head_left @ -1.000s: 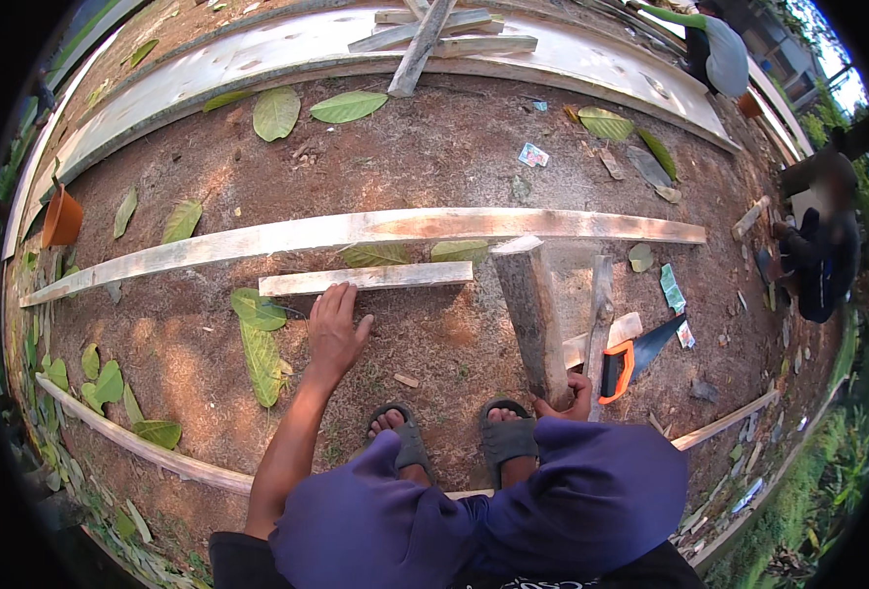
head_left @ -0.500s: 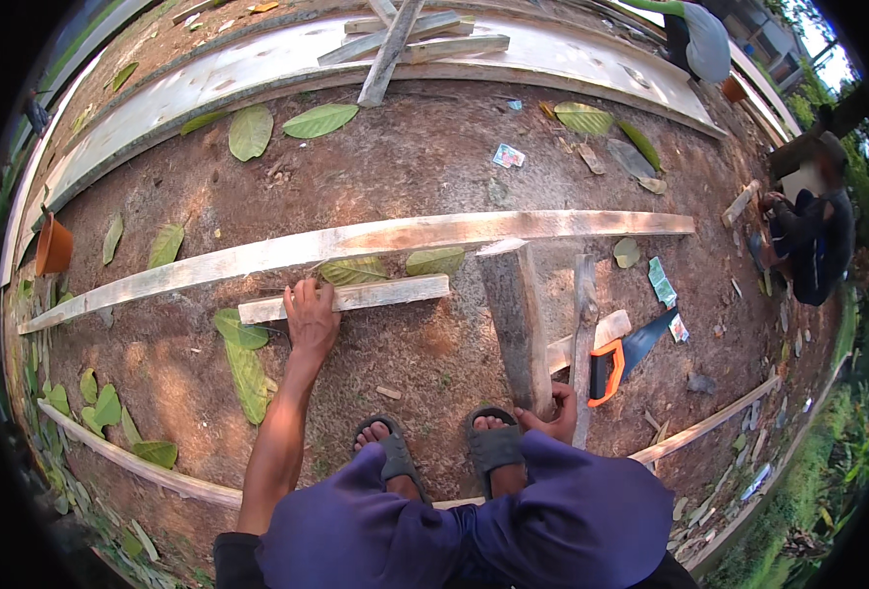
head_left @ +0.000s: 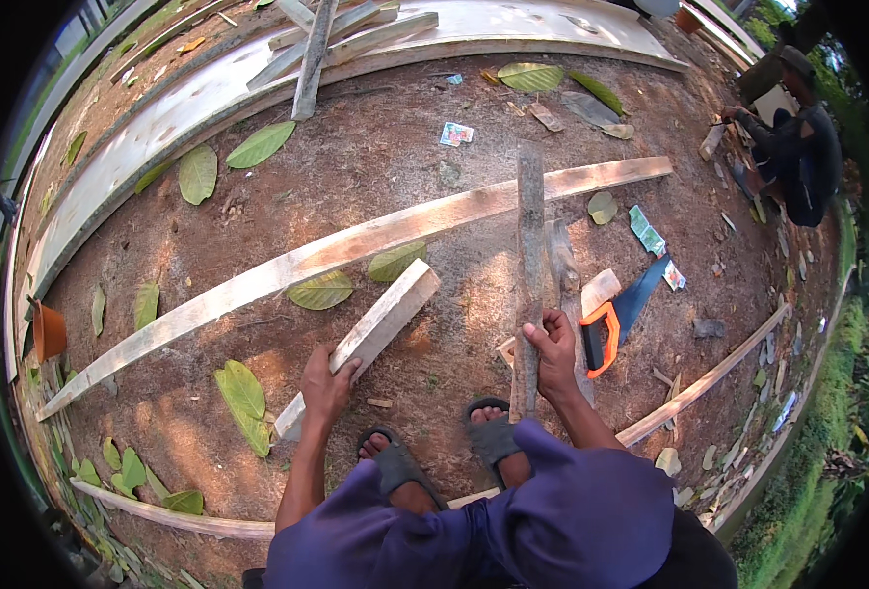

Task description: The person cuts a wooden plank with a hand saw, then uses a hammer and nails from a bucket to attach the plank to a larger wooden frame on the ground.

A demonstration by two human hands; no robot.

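My left hand (head_left: 326,388) is closed around a short pale wooden block (head_left: 380,319), raised off the ground and slanting up to the right. A grey, weathered wooden plank (head_left: 529,236) stands up in front of me, gripped near its lower end by my right hand (head_left: 552,348). Its top crosses in front of a long pale timber (head_left: 375,236) lying across the dirt. Just right of my right hand lies a handsaw (head_left: 635,299) with an orange and black handle, beside a small wood offcut (head_left: 599,291). Another weathered strip (head_left: 564,257) lies partly behind the held plank.
Wide boards (head_left: 189,118) with stacked planks (head_left: 356,39) lie at the far side. A bucket (head_left: 49,329) is at the left. Another person (head_left: 797,147) squats at the right. Thin timbers (head_left: 704,378) and leaves (head_left: 243,402) lie around my sandalled feet.
My left hand has lifted the short block and tilted it closer to me. My right hand has raised and turned the weathered plank. The view has shifted to the right.
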